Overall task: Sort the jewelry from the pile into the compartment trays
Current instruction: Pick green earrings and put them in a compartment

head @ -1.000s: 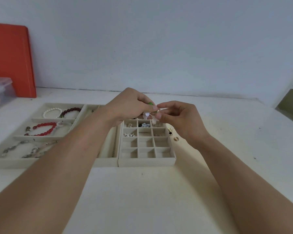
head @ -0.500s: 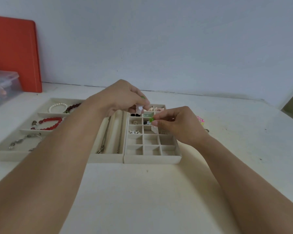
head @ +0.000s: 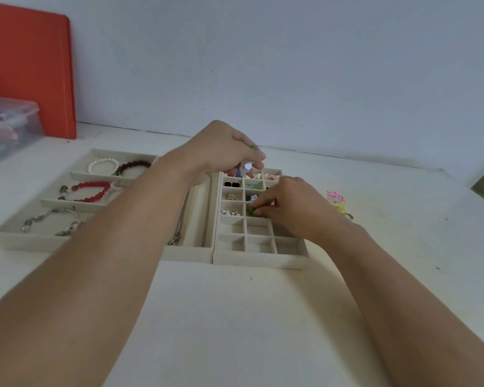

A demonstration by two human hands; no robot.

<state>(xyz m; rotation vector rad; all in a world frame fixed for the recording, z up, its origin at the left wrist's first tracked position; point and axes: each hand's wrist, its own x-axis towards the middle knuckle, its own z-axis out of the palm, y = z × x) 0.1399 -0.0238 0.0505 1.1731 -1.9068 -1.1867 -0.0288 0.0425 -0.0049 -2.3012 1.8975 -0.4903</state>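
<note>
Right hand (head: 291, 208) is low over the small-grid tray (head: 260, 258), fingers curled, fingertips (head: 259, 210) pinching a small green piece (head: 251, 210). The piece sits at the very tips of the fingers, down at the mouth of a middle-column cell about halfway along the grid; cannot tell whether it touches the cell floor. The cell to its left holds small white studs (head: 230, 212). Left hand (head: 221, 152) is held above the far end of the same tray, fingers curled round a small white piece (head: 246, 165) that shows below the knuckles, with a trace of green (head: 253, 148) at the upper fingertips. Near rows of the grid look unfilled; far rows hold black, blue, red and pale pieces. The long-slot tray (head: 187, 254) beside it carries chains (head: 206, 216). The bracelet tray (head: 25, 241) at left holds a red bead bracelet (head: 91, 191), a pearl bracelet (head: 102, 164) and a metal one (head: 51, 222). A remaining pile (head: 338, 202) of pink and yellow items lies on the table (head: 235, 317), right of the right hand.
</note>
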